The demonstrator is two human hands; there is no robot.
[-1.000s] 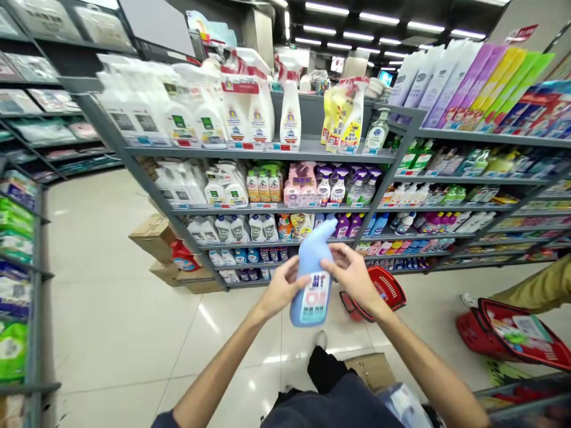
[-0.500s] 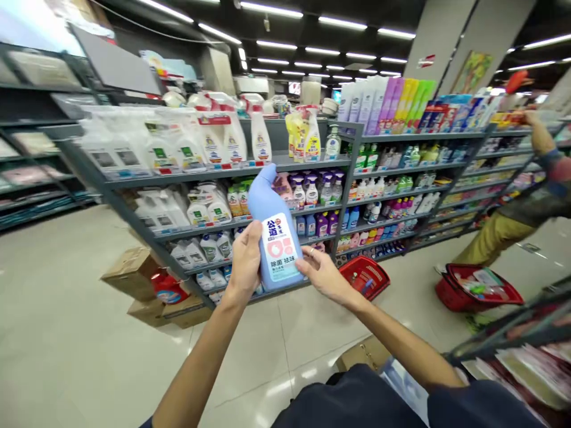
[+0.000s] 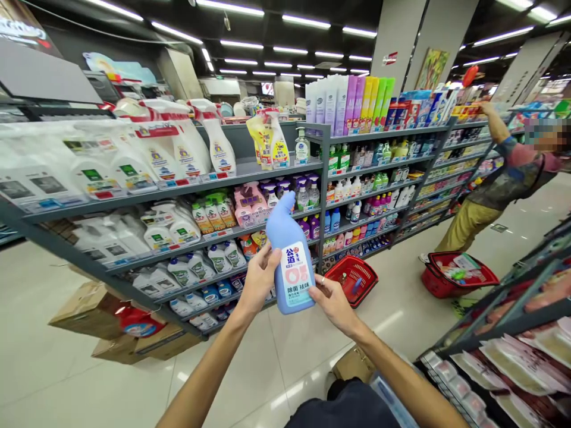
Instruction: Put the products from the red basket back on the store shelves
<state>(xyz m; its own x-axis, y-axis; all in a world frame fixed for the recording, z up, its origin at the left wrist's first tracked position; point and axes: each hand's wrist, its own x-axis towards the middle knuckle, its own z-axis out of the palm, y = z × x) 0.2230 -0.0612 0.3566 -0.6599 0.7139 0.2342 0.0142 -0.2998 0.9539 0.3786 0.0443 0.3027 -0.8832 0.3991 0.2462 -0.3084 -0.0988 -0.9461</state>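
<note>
A blue toilet cleaner bottle (image 3: 289, 261) with a bent neck is held up in front of me, its white and pink label facing my view and its top tipped slightly left. My left hand (image 3: 259, 276) is closed round the bottle's left side, thumb on the front. On the lower right side, my right hand (image 3: 333, 303), with a ring on one finger, grips the bottle between thumb and fingers. Behind it stands a grey shelf unit (image 3: 263, 175) stocked with spray bottles (image 3: 216, 139) and other cleaning products.
A red shopping basket (image 3: 368, 267) is on the floor beyond my right hand. Farther right, another person (image 3: 504, 172) reaches to a shelf near a second red basket (image 3: 446, 279). Cardboard boxes (image 3: 84, 315) sit at the left shelf end. Packed goods (image 3: 517, 356) fill the lower right.
My view has turned right and come nearer the shelves. Both hands still hold the bottle, which now appears lower and farther right. More of the other person shows.
</note>
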